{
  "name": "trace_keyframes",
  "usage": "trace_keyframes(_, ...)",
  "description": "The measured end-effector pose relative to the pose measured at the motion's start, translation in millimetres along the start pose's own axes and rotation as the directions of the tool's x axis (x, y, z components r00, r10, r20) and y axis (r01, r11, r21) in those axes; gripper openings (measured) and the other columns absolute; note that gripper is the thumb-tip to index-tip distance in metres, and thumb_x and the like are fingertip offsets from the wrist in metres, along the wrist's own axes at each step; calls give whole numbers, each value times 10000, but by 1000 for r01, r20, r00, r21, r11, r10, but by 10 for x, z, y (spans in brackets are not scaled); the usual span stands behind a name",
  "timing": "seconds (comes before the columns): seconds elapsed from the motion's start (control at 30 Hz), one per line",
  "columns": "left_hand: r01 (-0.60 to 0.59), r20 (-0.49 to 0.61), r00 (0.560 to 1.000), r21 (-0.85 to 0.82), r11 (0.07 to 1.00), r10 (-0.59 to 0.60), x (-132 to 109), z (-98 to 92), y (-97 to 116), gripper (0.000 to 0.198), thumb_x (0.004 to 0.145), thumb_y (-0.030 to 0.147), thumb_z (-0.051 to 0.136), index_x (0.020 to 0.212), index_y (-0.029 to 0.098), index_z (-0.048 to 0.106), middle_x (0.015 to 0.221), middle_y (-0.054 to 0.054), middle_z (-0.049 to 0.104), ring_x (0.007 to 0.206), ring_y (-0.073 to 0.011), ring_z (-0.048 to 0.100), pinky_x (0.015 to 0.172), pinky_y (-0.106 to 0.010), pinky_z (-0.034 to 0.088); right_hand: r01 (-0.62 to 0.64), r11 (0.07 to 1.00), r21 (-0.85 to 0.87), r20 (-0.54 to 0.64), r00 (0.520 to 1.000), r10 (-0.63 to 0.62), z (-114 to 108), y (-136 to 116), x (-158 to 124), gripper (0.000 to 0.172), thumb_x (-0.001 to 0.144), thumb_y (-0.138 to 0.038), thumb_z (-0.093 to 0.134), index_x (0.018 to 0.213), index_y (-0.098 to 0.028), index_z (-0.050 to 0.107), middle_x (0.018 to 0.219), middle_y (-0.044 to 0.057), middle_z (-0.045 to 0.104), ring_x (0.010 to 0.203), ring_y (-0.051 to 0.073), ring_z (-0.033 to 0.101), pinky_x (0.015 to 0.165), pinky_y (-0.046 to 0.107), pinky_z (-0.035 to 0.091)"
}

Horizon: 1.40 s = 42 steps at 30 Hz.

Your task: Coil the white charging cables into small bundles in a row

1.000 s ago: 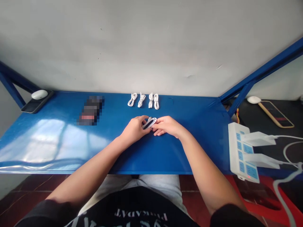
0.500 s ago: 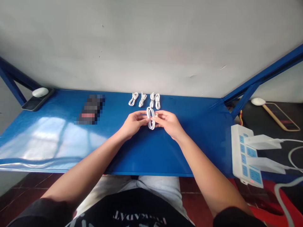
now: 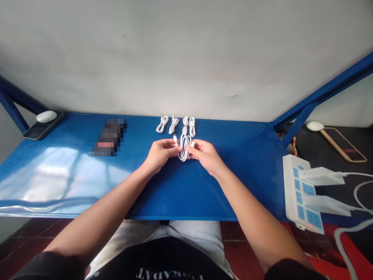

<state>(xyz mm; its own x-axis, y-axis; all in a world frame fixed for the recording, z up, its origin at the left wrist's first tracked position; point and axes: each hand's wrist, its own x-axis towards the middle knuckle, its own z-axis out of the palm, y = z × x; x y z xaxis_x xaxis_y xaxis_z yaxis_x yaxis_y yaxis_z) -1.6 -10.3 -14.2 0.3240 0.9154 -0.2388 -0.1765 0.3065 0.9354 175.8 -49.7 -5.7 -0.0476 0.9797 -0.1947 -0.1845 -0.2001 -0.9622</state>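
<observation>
White charging cable [image 3: 183, 148], doubled into a narrow loop, long axis running away from the person, held between both hands over the blue worktop [image 3: 241, 182]. Left hand [image 3: 161, 155] closed in a pinch on a small connector [image 3: 175, 139], tip pointing away from the person; right hand [image 3: 205, 156] closed in a pinch on a USB plug [image 3: 192, 144]. Four coiled white cables [image 3: 175, 125] lie beyond the hands. Left of the left hand: a pixelated object [image 3: 109, 138]. Right of the right hand: a white power strip [image 3: 300, 192]. Grey wall [image 3: 186, 58] behind.
</observation>
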Motion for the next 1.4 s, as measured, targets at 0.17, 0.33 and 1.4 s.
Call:
trace_keyframes(0.17,-19,40,999,31,999,18,0,16,-40,446,592,318,944,908,115,705,899,-65,759,802,-167,722,796,-317,592,11,998,-68,48,999,-8,20,37,-13,393,729,-501,833,897,-180,680,815,9,687,750,162,664,715,312,575)
trace_keyframes(0.33,-101,49,994,200,975,93,25,-34,-82,325,691,302,867,889,134,670,903,-81,768,835,-197,739,785,-312,578,15,989,-145,91,996,-2,2,89,-3,304,809,-452,762,930,-192,658,822,7,657,745,161,638,735,326,569)
trace_keyframes(1.4,71,-446,864,570,818,236,-514,-974,726,398,676,384,849,988,143,793,830,-62,776,774,-218,745,780,-345,618,-155,904,-398,-573,812,-113,-1265,-427,-621,312,715,-286,840,967,-124,754,846,92,755,691,184,732,576,254,631)
